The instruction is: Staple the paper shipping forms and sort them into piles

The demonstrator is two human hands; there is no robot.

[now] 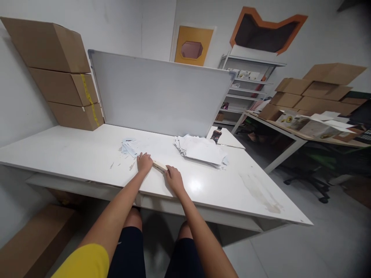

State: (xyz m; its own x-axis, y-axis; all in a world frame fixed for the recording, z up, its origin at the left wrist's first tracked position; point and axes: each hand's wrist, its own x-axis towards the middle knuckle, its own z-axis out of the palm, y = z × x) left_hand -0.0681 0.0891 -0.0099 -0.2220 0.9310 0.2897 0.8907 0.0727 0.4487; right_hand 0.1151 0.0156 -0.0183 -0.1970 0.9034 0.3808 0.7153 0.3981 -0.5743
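Note:
A narrow, cream-coloured, bar-shaped box (159, 166) lies between my hands, low over the white table (87, 162); its exact kind is too small to make out. My right hand (174, 178) grips its right end, fingers bent around it. At the other end is my left hand (144, 162), fingers closed, covering that end of the box. Just beyond my left hand lies a small heap of pale blue and white paper scraps (128, 146), with a few loose bits nearer the table's front edge. A thick, uneven stack of white paper (203, 151) sits to the right of my hands.
A whiteboard (162, 94) stands across the back of the table. Three cardboard boxes (74, 92) are stacked at the left. A dark drink bottle (216, 135) stands behind the paper stack. Another table with cartons (313, 96) is at the right; another box (40, 239) lies below left.

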